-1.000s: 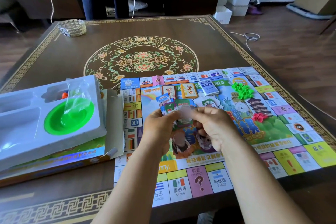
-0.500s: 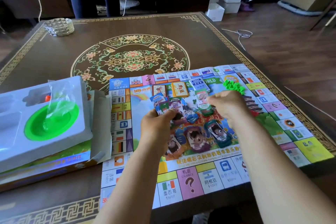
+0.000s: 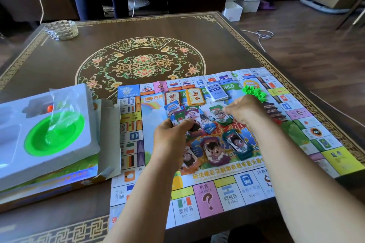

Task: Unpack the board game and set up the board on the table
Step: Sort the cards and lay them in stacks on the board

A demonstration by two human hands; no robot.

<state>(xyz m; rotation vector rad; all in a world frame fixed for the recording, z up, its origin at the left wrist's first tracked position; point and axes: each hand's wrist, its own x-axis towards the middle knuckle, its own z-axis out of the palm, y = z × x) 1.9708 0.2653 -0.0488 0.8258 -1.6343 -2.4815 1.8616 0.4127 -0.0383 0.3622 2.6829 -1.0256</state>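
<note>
Since half a second ago, right hand (image 3: 244, 109) has shifted slightly toward the far right of the game board (image 3: 207, 193), its curled fingers pinching the green play-money stack marked 1000 (image 3: 221, 117) that lies on the board's middle; one second ago both hands met over the centre around a single bundle. Left hand (image 3: 171, 140) grips a fanned bundle of play-money notes (image 3: 177, 113), a blue 10000 note topmost, raised just beyond its fingertips and to the left of the right hand. Nearer the person than the right hand, three further note stacks lie on the board: a green stack marked 100 (image 3: 238, 145), a purple stack marked 500 (image 3: 214, 151) and a brown stack (image 3: 189, 159) partly behind the left wrist. Beyond both hands sit three card decks in a row: an orange-backed deck (image 3: 172, 98), a yellow deck (image 3: 195, 96) and a blue-and-white deck (image 3: 216, 91). Just beyond the right hand's knuckles lies a heap of green plastic houses (image 3: 253, 92). The board is unfolded flat on the dark patterned table (image 3: 138, 31), its near edge reaching the table's near edge. Well to the left of the left hand, a white plastic insert tray (image 3: 11, 144) rests on the open game box (image 3: 59, 181); a green dish (image 3: 55, 134) and a crumpled clear bag (image 3: 63, 108) sit in the tray. A faceted glass dish (image 3: 61, 29) stands at the table's far left corner.
</note>
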